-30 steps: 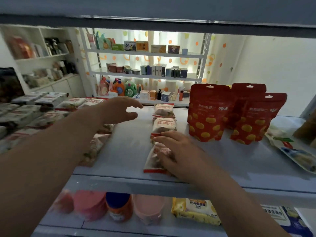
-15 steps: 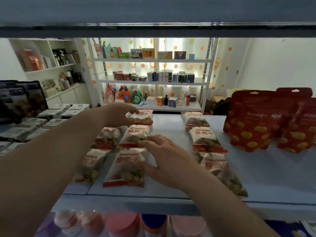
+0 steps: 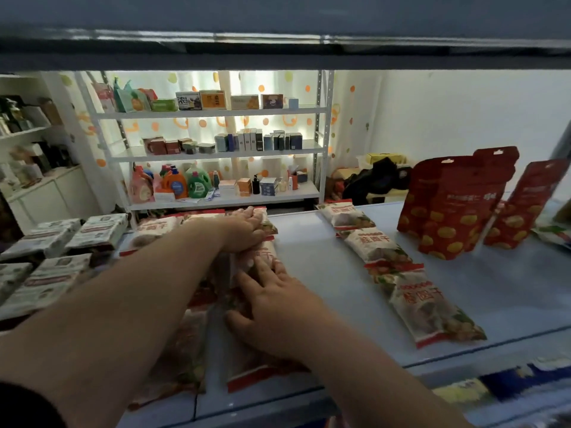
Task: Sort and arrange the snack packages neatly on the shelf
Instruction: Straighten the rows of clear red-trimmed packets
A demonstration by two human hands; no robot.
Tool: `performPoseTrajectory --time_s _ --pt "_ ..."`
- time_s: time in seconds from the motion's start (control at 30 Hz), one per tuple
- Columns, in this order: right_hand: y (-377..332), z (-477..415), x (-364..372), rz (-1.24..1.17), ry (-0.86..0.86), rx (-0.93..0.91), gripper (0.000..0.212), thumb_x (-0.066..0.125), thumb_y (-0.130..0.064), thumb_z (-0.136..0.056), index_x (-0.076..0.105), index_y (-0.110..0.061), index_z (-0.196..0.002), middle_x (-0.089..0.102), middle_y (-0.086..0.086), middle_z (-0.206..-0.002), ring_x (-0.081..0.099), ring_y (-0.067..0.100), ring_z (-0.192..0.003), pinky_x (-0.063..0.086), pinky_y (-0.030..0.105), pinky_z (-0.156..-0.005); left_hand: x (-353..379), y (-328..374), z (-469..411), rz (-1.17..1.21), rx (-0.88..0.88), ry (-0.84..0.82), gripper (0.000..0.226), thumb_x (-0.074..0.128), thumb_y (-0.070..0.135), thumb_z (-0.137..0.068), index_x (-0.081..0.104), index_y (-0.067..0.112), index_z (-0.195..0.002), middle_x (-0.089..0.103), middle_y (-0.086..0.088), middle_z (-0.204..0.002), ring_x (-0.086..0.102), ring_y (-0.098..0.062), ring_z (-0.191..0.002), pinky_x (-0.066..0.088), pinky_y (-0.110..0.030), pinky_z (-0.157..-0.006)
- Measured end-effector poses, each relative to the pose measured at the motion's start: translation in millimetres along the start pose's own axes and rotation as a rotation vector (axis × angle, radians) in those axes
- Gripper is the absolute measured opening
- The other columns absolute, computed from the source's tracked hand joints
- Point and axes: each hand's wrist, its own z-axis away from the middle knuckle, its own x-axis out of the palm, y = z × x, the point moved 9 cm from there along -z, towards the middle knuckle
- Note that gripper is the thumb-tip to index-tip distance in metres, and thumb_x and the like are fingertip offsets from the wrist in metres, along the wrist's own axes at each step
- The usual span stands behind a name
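Snack packages [image 3: 267, 256] lie under left hand [image 3: 247, 230] and right hand [image 3: 272, 307].

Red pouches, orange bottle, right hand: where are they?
Red pouches [image 3: 452, 208], head view, front of the nearest pouch.
Orange bottle [image 3: 175, 183], head view, its body.
Right hand [image 3: 273, 308], head view, back of the hand.

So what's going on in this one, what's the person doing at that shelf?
A person is tidying white-and-red snack packets on a pale blue shelf. Both hands lie flat on the middle row: the left hand on the far packet, the right hand on the nearer ones. Neither grips anything. To the right, a second row of three such packets lies front to back, with red pouches standing upright beyond it.
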Motion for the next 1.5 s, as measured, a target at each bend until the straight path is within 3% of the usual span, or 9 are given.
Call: performPoseTrajectory --time_s 0.47,0.8,0.9,1.0,1.37,1.5 --pt "65.4 23.9 -18.2 0.023 0.021 0.058 0.076 0.033 -0.064 -0.091 0.008 -0.034 -0.156 -0.004 0.004 -0.166 -0.003 0.027 -0.151 0.008 0.041 -0.117 -2.8 72.6 -28.6 0.114 0.064 0.059 0.067 0.023 0.052 -0.101 0.004 0.018 -0.156 -0.007 -0.007 -0.163 -0.005 -0.024 -0.149 -0.002 -0.038 -0.118" --pt "92.0 38.4 -26.1 0.023 0.004 0.052 0.075 0.033 -0.063 -0.09 0.009 -0.035 -0.155 -0.004 0.001 -0.166 -0.003 0.025 -0.151 0.011 0.042 -0.116 -6.4 96.3 -36.3 0.101 0.073 0.075 0.067 0.021 0.054 -0.101 0.008 0.018 -0.156 0.0 -0.007 -0.164 -0.001 -0.023 -0.149 0.001 -0.041 -0.12" --pt "91.7 39.7 -26.2 0.022 0.009 0.045 0.075 0.033 -0.064 -0.09 0.009 -0.035 -0.155 -0.002 0.002 -0.166 -0.002 0.026 -0.151 0.01 0.042 -0.116 -8.6 93.7 -37.5 0.152 0.083 0.096 0.064 0.025 0.053 -0.1 0.011 0.026 -0.155 0.002 -0.002 -0.164 0.001 -0.023 -0.149 0.004 -0.043 -0.12" --pt "90.5 42.0 -26.8 0.031 0.019 0.039 0.076 0.031 -0.065 -0.09 0.009 -0.035 -0.155 -0.001 0.004 -0.166 -0.001 0.026 -0.151 0.01 0.043 -0.117 -14.5 90.0 -36.9 0.222 0.117 0.121 0.054 0.03 0.05 -0.1 0.023 0.037 -0.152 0.011 0.003 -0.163 0.01 -0.023 -0.148 0.007 -0.043 -0.12" --pt "88.6 46.1 -31.8 0.042 0.049 0.062 0.075 0.032 -0.063 -0.09 0.01 -0.034 -0.156 0.004 0.006 -0.166 0.002 0.028 -0.151 0.012 0.045 -0.117 -19.9 81.5 -34.4 0.191 0.118 0.118 0.047 0.032 0.043 -0.102 0.038 0.033 -0.147 0.027 0.001 -0.158 0.028 -0.024 -0.141 0.023 -0.04 -0.115" --pt "82.7 57.6 -46.4 -0.006 0.153 0.023 0.065 0.032 -0.06 -0.092 0.021 -0.035 -0.151 0.014 0.003 -0.164 0.013 0.025 -0.149 0.018 0.042 -0.115 -43.6 98.7 -15.2 0.108 0.265 0.283 0.042 0.043 0.042 -0.099 0.049 0.029 -0.139 0.051 -0.003 -0.137 0.052 -0.021 -0.116 0.046 -0.034 -0.093"
